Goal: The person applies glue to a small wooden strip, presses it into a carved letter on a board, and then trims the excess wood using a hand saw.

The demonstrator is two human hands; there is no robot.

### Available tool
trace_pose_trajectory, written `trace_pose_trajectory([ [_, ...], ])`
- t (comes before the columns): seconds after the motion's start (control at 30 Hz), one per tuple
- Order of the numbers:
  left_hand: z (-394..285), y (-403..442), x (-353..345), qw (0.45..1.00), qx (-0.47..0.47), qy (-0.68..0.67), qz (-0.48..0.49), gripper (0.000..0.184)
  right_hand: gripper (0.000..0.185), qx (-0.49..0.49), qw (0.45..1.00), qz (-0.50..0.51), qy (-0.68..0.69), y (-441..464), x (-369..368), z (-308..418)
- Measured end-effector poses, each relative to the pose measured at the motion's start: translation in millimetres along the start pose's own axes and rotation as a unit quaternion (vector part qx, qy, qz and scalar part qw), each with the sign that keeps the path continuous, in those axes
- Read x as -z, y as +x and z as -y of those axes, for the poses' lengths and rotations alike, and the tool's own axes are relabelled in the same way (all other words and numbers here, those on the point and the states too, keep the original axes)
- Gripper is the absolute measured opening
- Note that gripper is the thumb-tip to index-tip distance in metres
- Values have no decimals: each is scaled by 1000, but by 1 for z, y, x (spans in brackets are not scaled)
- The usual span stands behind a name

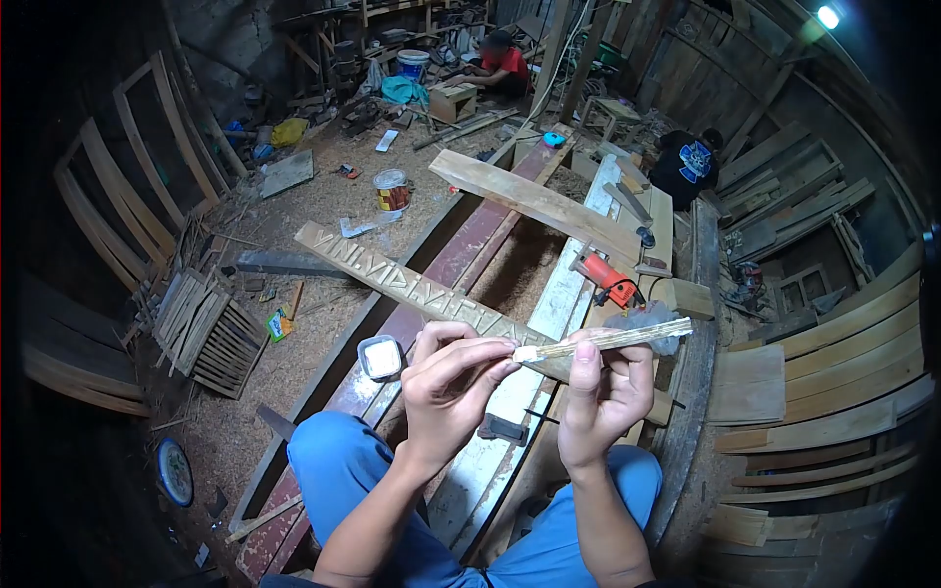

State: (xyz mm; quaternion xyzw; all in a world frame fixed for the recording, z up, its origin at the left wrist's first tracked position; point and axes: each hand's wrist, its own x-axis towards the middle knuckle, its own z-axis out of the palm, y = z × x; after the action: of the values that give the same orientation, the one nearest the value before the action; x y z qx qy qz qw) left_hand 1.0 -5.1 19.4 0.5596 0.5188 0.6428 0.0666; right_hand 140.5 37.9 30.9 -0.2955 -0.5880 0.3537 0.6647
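Seated worker, low counter of planks between the knees. Stick held up in front of the body, over the counter, roughly level, one end dabbed white. Whether it is one split piece or a bundle: can't tell.

Left hand: thumb and fingers pinched narrow at the white end. Right hand: fingers closed on the stick further along, thumb laid against it; far end juts free past the hand.

Tub of white stuff, uncovered, on the counter just beside the left hand. Lettered board lies across the counter beyond the hands, its left end overhanging the edge; the near end is partly hidden by the hands.

Progress, as I judge it: lettering on the board well formed along the stretch in view, the white opened and some of it on the stick. No clear white on the visible letters, which look wood-coloured, so any whitening there seems not yet begun. Hidden letters: unknown. The stick's tip looks to be in mid-handling, not finished with.

Also about: red power tool and dark block on the counter, neither in hand.
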Motion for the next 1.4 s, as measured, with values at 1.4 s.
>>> trace_pose_trajectory([
  [1.4, 2, -8, -2, 980, 109, -164, -17, 23, 20, 6, 1000, -11, -1, 2, -1, -1],
])
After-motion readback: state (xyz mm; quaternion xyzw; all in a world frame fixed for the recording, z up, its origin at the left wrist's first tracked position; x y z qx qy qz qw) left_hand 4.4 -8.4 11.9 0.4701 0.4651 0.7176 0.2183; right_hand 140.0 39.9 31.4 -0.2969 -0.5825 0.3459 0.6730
